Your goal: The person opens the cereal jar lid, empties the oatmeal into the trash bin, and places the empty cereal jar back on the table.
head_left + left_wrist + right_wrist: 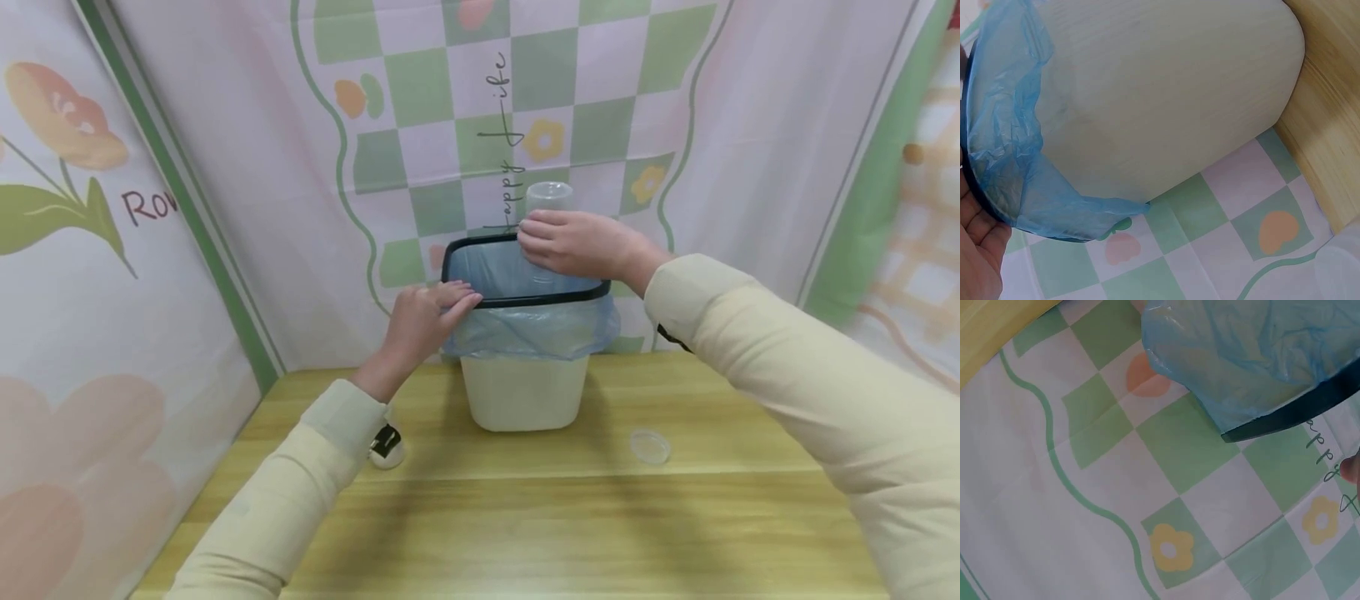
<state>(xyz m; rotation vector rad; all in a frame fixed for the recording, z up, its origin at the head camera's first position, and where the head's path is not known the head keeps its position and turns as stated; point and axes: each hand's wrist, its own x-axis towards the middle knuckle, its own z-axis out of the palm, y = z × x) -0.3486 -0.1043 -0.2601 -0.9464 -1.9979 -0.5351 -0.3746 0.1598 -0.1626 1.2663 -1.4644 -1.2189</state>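
Observation:
A cream trash bin [523, 393] stands on the table, lined with a blue plastic bag [536, 333] that a dark rim ring [540, 297] holds in place. My left hand [427, 321] grips the rim at the near left corner; in the left wrist view its curled fingers [982, 228] meet the ring. Over the bin's right side, my right hand [577, 243] holds a clear plastic jar [550, 195], its base turned upward. The jar's lower part is mostly hidden by the fingers. Only a fingertip [1350, 469] shows in the right wrist view.
A clear round lid [649, 447] lies on the wooden table [525, 525] to the bin's right. Beside the left wrist is a small whitish round item [387, 455], partly covered by the sleeve. A patterned curtain [420, 108] hangs close behind the bin.

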